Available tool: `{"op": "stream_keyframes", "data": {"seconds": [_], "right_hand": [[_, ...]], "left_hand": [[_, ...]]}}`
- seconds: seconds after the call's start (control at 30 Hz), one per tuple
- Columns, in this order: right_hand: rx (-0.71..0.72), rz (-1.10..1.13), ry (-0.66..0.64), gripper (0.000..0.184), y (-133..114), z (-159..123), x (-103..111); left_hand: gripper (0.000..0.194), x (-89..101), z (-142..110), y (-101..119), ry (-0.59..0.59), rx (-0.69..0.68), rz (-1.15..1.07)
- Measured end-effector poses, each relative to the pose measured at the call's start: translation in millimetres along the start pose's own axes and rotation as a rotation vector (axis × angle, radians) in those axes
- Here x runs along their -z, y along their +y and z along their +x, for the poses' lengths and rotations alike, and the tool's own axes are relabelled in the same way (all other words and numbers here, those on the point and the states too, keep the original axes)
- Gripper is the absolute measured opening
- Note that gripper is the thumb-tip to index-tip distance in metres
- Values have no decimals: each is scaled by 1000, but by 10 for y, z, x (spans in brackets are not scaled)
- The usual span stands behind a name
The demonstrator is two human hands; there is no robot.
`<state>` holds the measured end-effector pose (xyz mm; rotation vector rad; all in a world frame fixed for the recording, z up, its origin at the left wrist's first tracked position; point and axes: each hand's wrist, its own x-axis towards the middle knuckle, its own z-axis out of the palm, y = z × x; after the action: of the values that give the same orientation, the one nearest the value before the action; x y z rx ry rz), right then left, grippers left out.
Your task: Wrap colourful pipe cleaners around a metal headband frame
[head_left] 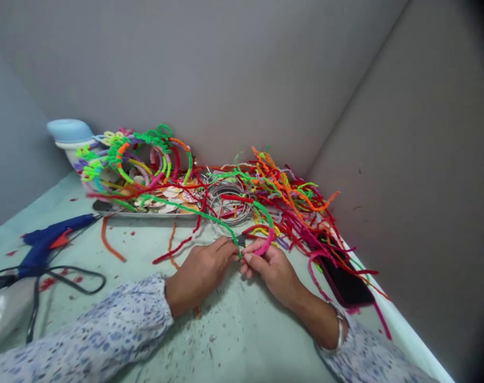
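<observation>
My left hand (pixel 205 274) is closed in a pinch on a green pipe cleaner (pixel 194 210), whose long free length trails up and to the left over the tray. Fingertips of my right hand (pixel 271 268) grip the pink end of a curved headband (pixel 269 218) wrapped in pink, green and red fuzzy stem. Both hands meet at the middle of the table, and the green strand reaches the band's pink end there. A small dark object (pixel 240 240) lies just behind the fingertips, partly hidden. Coiled wire rings (pixel 221 213) rest beyond my hands.
A metal tray (pixel 162 214) holds round cut pieces; finished fuzzy headbands (pixel 146 143) are heaped above it beside a blue-lidded bottle (pixel 71 132). Loose pipe cleaners (pixel 289 186) pile up at the right, partly over a phone (pixel 349 282). A blue glue gun (pixel 46 239) with its cord lies left.
</observation>
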<state>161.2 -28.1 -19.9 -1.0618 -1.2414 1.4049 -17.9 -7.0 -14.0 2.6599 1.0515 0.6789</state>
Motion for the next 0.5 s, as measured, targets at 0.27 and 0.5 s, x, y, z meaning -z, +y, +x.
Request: {"op": "stream_keyframes", "data": {"seconds": [0.27,0.5], "right_hand": [[-8,-27,-16,15,14,-6,6],[-2,0,-11,17,4,2,18]], "left_hand": [[18,17,4,23,-56,34,-32],[20,-5,7,3,28,22,-95]]}}
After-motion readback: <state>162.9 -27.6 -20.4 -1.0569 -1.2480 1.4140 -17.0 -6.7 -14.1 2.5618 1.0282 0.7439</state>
